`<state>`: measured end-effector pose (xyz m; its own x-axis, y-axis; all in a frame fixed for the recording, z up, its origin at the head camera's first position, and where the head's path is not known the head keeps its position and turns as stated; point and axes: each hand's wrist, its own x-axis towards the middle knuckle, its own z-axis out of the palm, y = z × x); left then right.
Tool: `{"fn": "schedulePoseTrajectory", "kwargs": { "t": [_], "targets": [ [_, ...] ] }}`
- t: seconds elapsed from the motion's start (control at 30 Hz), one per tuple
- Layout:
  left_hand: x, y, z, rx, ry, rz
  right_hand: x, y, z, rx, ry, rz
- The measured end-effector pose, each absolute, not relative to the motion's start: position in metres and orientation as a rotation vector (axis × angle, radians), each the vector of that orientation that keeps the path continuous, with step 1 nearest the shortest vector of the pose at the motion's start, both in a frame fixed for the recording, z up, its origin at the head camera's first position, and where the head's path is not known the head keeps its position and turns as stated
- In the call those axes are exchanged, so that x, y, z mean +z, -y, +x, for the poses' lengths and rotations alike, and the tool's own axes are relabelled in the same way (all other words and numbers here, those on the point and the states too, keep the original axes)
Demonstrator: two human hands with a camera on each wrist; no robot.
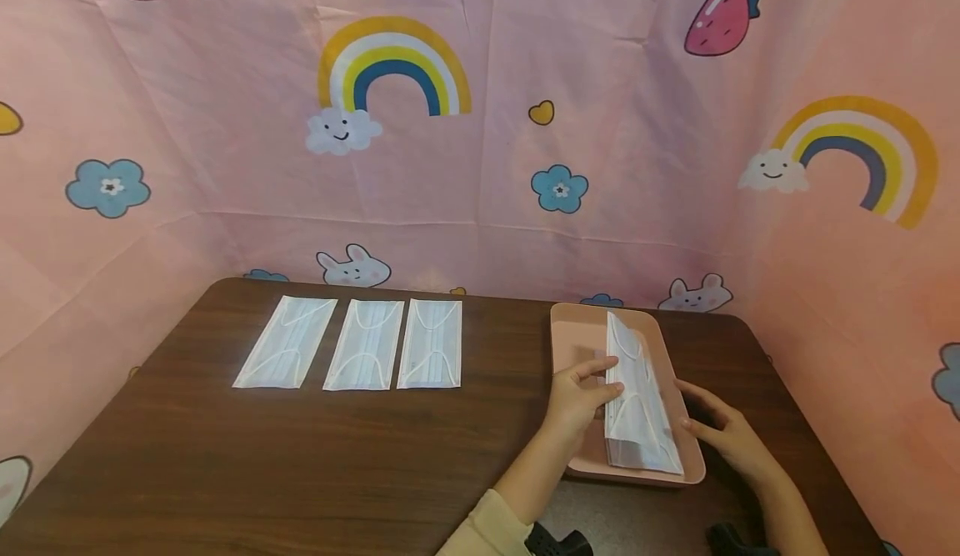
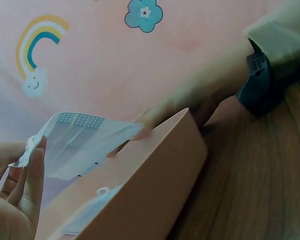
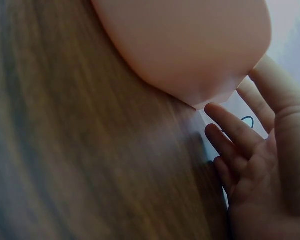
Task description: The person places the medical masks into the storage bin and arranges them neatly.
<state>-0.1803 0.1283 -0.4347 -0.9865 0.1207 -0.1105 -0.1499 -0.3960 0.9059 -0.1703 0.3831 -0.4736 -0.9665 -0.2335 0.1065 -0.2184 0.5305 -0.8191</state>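
Note:
In the head view, my left hand (image 1: pixel 576 398) pinches the left long edge of a white-blue face mask (image 1: pixel 633 398) between thumb and fingers. That edge is raised over a pink tray (image 1: pixel 577 331); the left wrist view shows the held mask (image 2: pixel 75 145) tilted above the tray wall (image 2: pixel 175 165). Beneath it, another face mask (image 2: pixel 92 212) lies inside the tray, mostly hidden. My right hand (image 1: pixel 731 439) is at the tray's right side, its fingertips right at the outer wall. Its fingers (image 3: pixel 237 130) look loosely extended in the right wrist view.
Three face masks lie side by side on the brown wooden table (image 1: pixel 300 464): a left one (image 1: pixel 288 343), a middle one (image 1: pixel 365 346) and a right one (image 1: pixel 431 345). A pink patterned cloth (image 1: pixel 480 164) hangs behind the table and along its sides.

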Motion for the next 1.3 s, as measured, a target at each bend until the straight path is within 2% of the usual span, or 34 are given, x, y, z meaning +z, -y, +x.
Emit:
{"fn": "schedulePoseTrajectory", "kwargs": {
  "t": [0.4, 0.73, 1.07, 1.3],
  "targets": [
    [-0.446, -0.153, -0.179, 2.396, -1.749, -0.103, -0.475, -0.384, -0.171, -1.483, -2.72, -0.456],
    [-0.451, -0.151, -0.179, 2.388, -1.83, -0.159, -0.474, -0.383, -0.17, -1.493, -2.698, -0.42],
    [-0.451, -0.148, -0.174, 2.172, -2.315, -0.196, -0.477, -0.384, -0.172, -1.508, -2.691, -0.418],
    [-0.45, -0.147, -0.172, 2.173, -2.345, -0.185, -0.475, -0.383, -0.171, -1.5, -2.699, -0.419]
  ]
}}
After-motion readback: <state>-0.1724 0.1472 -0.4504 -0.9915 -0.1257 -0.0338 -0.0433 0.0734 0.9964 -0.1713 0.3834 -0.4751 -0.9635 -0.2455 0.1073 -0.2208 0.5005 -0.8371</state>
